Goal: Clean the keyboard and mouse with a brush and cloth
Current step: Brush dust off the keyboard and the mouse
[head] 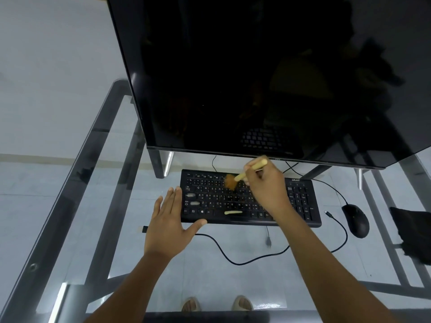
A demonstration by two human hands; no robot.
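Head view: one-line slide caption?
Right hand brushes keyboard with brush; left hand steadies its edge; mouse waits.

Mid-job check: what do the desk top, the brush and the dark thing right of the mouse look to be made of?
Desk top: clear glass, glossy; floor tiles and the person's feet show through, on dark metal-looking bars.
Brush: pale handle, wood or plastic, hard to tell; soft tan bristles, blurred.
Dark thing: likely the cloth; matte black, limp and creased.

The keyboard (250, 199) carries a pale logo at its upper right — seemingly "acer" — key legends too small.
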